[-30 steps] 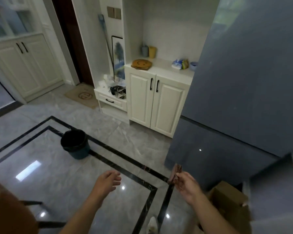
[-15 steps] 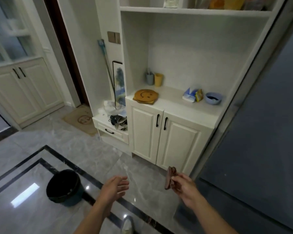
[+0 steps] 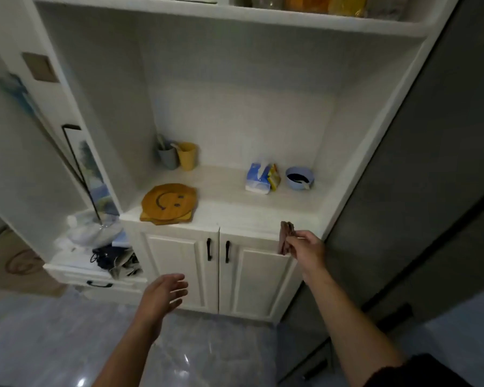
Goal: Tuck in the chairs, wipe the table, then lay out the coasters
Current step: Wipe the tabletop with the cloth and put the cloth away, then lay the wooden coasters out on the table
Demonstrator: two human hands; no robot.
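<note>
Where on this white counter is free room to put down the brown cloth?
The middle of the counter is bare, between the smiley boards and the tissue pack; also the front strip before the blue bowl. Cups crowd the back-left corner.

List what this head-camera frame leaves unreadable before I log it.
All from the head view:
Top-shelf packages: cut off by the upper edge.
Brown item pinched in the right hand: seen edge-on, and the grip covers part of it; cannot tell what it is.
Smiley wooden coasters: the top one hides how many lie beneath.
Blue bowl: dark contents too small to identify.
</note>
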